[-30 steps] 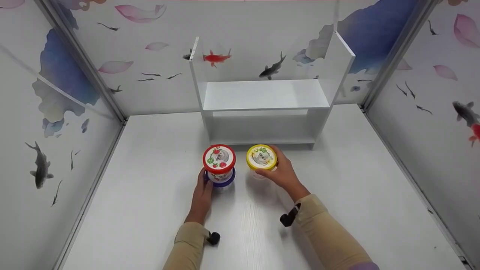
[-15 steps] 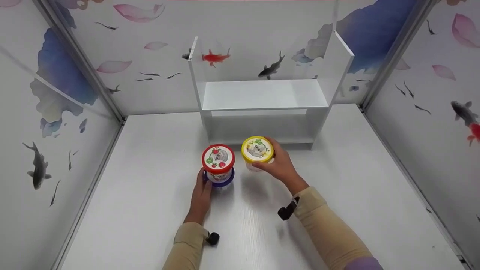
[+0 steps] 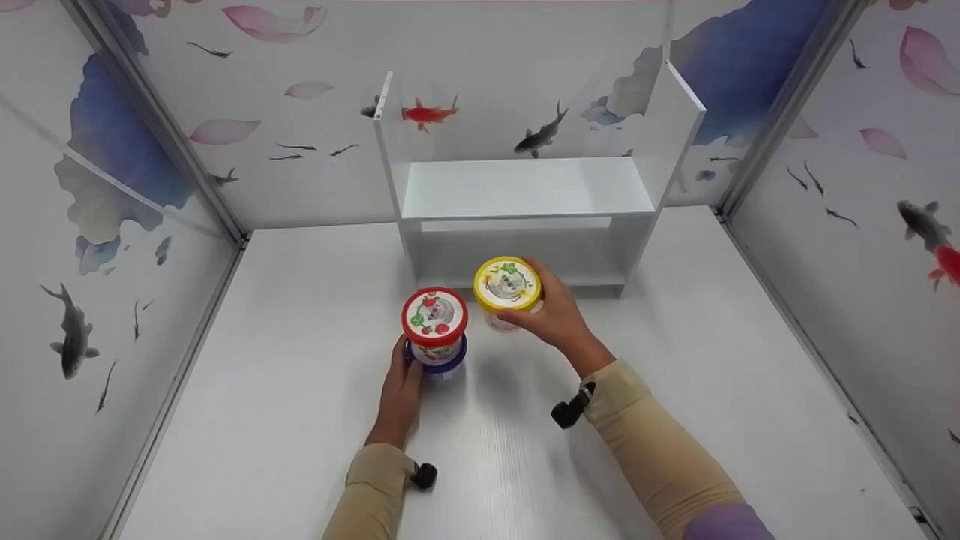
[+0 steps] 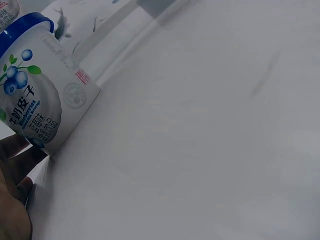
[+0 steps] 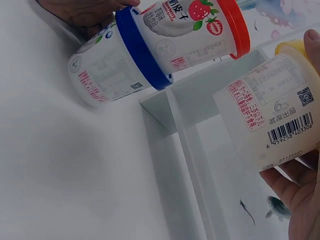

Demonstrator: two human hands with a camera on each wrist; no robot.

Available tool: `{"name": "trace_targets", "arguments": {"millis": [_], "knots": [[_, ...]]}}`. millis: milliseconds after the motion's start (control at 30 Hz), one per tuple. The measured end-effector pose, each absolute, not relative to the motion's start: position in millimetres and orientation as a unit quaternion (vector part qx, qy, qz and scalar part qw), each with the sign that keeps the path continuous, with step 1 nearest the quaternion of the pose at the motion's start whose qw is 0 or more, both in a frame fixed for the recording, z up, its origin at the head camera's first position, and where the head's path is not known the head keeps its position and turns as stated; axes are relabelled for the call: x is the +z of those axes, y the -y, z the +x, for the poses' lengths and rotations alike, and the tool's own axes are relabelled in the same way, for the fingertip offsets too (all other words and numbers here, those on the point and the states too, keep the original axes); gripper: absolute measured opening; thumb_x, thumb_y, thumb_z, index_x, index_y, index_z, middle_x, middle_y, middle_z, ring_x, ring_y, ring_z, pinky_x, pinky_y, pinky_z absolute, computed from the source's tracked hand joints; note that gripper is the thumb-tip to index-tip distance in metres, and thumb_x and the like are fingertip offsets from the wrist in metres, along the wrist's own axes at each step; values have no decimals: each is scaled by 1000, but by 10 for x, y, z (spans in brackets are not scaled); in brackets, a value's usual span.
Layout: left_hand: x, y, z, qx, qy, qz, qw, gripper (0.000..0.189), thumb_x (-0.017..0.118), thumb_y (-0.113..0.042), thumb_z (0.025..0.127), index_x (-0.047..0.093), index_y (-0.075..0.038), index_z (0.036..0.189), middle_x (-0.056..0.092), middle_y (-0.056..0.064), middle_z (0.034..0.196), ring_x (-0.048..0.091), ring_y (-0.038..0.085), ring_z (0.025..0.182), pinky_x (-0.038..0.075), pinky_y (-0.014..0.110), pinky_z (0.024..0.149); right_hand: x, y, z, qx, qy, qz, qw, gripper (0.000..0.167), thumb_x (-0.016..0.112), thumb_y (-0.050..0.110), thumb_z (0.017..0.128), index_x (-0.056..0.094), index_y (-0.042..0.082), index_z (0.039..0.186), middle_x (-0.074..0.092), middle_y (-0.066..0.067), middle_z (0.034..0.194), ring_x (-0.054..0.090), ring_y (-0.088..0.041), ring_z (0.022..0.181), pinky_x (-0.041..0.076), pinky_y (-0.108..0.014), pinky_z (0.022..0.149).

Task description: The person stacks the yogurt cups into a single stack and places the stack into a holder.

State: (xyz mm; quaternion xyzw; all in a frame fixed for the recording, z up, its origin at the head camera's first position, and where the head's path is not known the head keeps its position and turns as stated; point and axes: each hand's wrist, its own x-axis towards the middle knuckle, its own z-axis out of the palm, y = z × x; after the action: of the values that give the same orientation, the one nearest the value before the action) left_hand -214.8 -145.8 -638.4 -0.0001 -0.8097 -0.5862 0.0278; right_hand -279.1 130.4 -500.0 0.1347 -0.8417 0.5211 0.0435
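Observation:
A tub with a blue lid (image 3: 454, 361) and blueberry print stands on the table, and a red-lidded strawberry tub (image 3: 434, 316) is stacked upright on it. My left hand (image 3: 397, 397) grips the blue-lidded tub low on its left side, thumb toward the front. In the left wrist view that tub's wall (image 4: 47, 95) shows above the fingers. My right hand (image 3: 561, 319) holds a yellow-lidded tub (image 3: 508, 283) raised off the table, right of the stack. The right wrist view shows the yellow-lidded tub's barcode side (image 5: 270, 110), slightly apart from the red-lidded tub (image 5: 197, 32).
A white two-level shelf (image 3: 529, 187) with tall side panels stands behind the tubs, its lower front edge close to them. The white table (image 3: 300, 322) is enclosed by walls printed with fish and petals.
My right hand has lifted the yellow-lidded tub and moved it forward and slightly left, toward the shelf. The left hand and the two stacked tubs have stayed in place.

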Motion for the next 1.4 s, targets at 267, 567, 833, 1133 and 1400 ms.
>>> {"name": "trace_targets", "arguments": {"millis": [267, 567, 833, 1133, 1400], "knots": [[-6360, 1450, -2149, -589, 808, -1, 27, 66, 41, -54, 104, 14, -36, 162, 19, -5, 168, 15, 22, 155, 16, 51, 124, -4847, -1239, -2808, 515, 844, 144, 41, 103, 90, 45, 73, 36, 15, 155, 52, -7, 145, 51, -25, 127, 43, -45, 112], [-6353, 1441, -2144, -594, 804, 9, 16, 70, 40, -64, 101, 12, -41, 161, 18, -8, 168, 15, 20, 155, 16, 51, 124, -4759, -1153, -2800, 528, 829, 175, 60, 102, 90, 41, 75, 36, 10, 155, 52, -8, 146, 53, -24, 127, 43, -42, 111], [-6350, 1438, -2122, -601, 799, 7, 12, 69, 39, -66, 100, 12, -46, 159, 18, -10, 167, 15, 18, 155, 17, 50, 124, -4691, -1054, -2791, 530, 822, 193, 75, 101, 91, 39, 74, 37, 8, 154, 55, -11, 142, 56, -24, 123, 47, -42, 107], [-6354, 1440, -2113, -610, 792, 20, -2, 72, 39, -70, 98, 9, -47, 159, 17, -13, 167, 14, 17, 155, 17, 49, 124, -4606, -959, -2771, 541, 813, 194, 92, 102, 92, 37, 73, 38, 6, 154, 55, -11, 141, 58, -24, 119, 50, -40, 105], [-6337, 1426, -2115, -606, 795, 22, -2, 71, 39, -68, 99, 9, -46, 159, 17, -11, 168, 14, 17, 155, 15, 50, 124, -4552, -849, -2756, 542, 807, 208, 109, 99, 91, 36, 74, 39, 4, 153, 55, -10, 140, 59, -22, 117, 51, -37, 103]]}}
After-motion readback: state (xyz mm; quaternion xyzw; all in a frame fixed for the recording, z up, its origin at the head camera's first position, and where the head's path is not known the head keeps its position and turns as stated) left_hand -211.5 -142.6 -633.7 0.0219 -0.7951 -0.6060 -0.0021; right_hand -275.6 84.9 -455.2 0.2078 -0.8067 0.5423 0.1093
